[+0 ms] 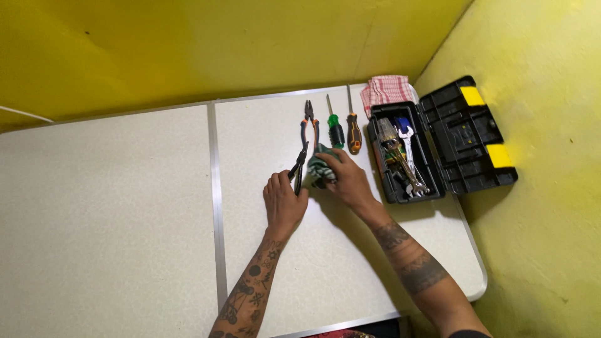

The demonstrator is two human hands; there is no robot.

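Two hands meet near the middle of the bench (125, 206). On the left, the left hand (283, 201) is closed around the handles of dark pliers (298, 168), a stiff, fairly heavy metal tool, probably best held low on the handles as here. Beside it, the right hand (350, 181) clutches a soft, light green cloth (320, 166) against the pliers. Farther right, an open black toolbox (438, 141) sits.

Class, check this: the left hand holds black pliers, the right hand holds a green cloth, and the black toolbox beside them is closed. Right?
Not quite. The head view shows the black toolbox open, lid folded back, tools inside. The left hand does hold black pliers, and the right hand a green cloth.
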